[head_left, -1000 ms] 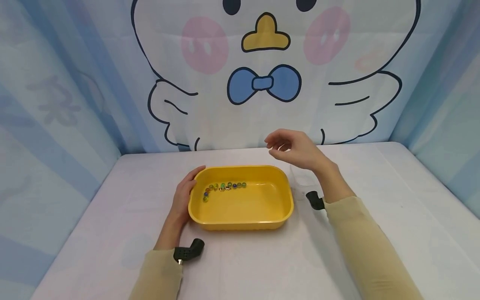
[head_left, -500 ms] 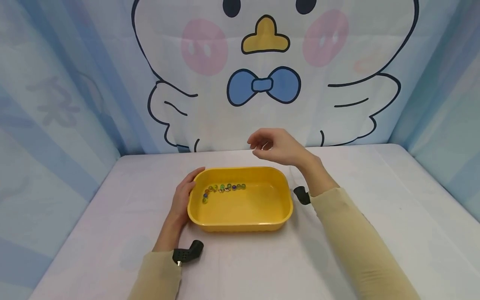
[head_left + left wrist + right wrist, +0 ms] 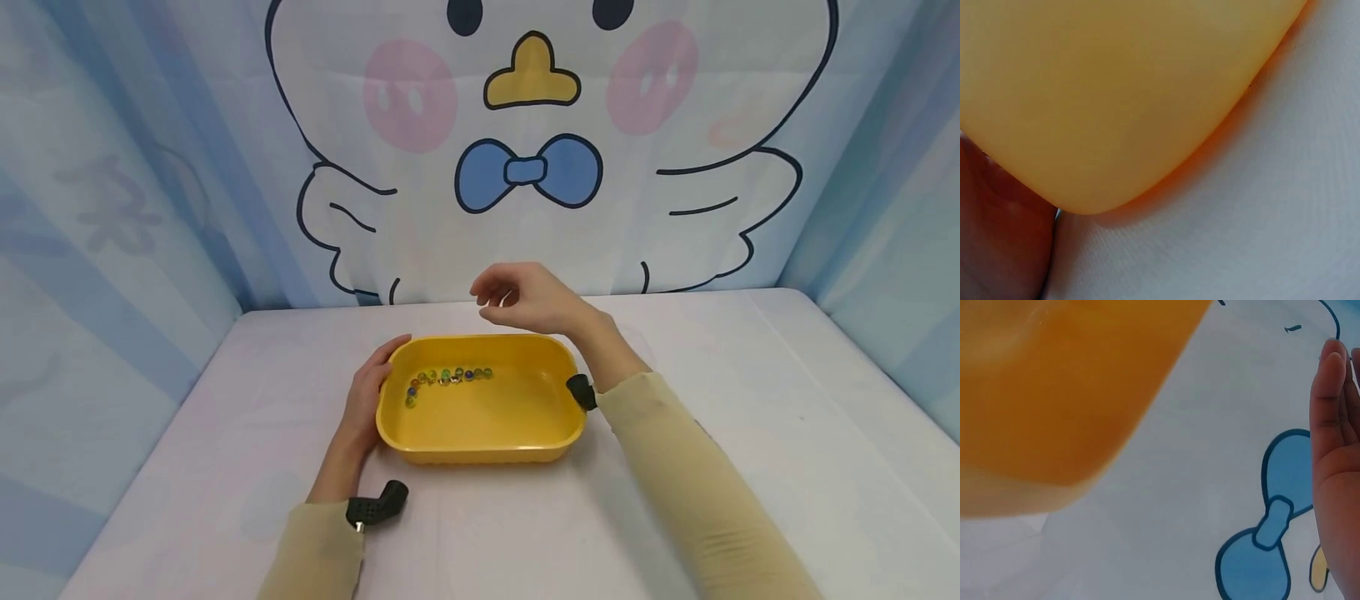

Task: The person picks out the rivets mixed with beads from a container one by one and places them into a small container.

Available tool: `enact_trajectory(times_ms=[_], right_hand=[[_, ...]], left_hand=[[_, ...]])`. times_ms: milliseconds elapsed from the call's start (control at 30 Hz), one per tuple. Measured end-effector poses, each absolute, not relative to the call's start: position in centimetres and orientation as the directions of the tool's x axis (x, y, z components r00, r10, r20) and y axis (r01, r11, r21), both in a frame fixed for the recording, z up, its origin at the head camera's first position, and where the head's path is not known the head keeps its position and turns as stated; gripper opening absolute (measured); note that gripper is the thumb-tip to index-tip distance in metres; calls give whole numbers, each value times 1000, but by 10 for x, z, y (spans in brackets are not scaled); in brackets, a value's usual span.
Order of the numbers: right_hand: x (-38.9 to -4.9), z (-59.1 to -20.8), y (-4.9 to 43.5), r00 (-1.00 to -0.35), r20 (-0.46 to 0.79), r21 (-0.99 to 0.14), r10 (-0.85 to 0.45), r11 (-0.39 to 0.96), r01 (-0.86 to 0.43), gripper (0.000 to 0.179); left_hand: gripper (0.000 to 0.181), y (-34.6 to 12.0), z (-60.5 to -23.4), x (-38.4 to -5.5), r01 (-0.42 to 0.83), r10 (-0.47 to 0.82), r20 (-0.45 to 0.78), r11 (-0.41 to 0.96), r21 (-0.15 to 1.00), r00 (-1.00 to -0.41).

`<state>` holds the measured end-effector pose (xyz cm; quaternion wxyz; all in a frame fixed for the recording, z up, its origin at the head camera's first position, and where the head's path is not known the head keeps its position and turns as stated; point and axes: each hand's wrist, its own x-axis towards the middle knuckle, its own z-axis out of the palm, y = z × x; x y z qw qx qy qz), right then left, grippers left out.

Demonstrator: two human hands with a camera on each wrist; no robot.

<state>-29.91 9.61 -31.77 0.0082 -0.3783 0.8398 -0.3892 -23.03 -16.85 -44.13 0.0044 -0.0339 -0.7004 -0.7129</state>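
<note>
A yellow plastic tray [image 3: 480, 425] sits on the cloth-covered table, with several glass marbles [image 3: 446, 375] in a bent row along its far left inside. My left hand [image 3: 363, 392] holds the tray's left side, its fingers along the far left corner and the thumb at the rim. In the left wrist view part of that hand [image 3: 1004, 231] lies against the tray's outer wall [image 3: 1135, 94]. Above the tray's far edge hovers my right hand [image 3: 528, 298], fingers loosely bent and apart from the thumb. Nothing shows in its grasp; the right wrist view catches some fingers [image 3: 1334, 394].
Right of the tray, a faint clear object [image 3: 636, 337] lies on the table [image 3: 750, 375], mostly behind the right forearm; its kind cannot be made out. A printed curtain [image 3: 525, 242] with a cartoon figure hangs at the table's back edge.
My right hand has moved left, from beyond the tray's far right corner to above the middle of its far edge. Left hand, tray and marbles stay put.
</note>
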Motion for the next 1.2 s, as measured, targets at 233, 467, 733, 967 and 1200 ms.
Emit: enact_trajectory(times_ms=[233, 467, 733, 967, 1200], right_hand=[[-298, -321, 87, -710, 246, -662, -660, 420, -620, 24], [-296, -325, 80, -720, 175, -668, -671, 457, -588, 24], [-296, -332, 73, -704, 112, -656, -701, 480, -582, 23], [-296, -338, 69, -691, 47, -665, -721, 494, -560, 25], [-295, -344, 66, -688, 5, -660, -726, 514, -548, 27]], left_hand=[[52, -168, -440, -230, 67, 47, 67, -12, 998, -997], [52, -165, -439, -233, 64, 45, 65, -25, 998, -997], [53, -165, -440, -230, 46, 34, 48, -48, 998, -998], [53, -166, -440, -229, 34, 30, 36, -53, 998, -999], [53, -165, -441, -230, 40, 32, 42, -39, 998, -999]])
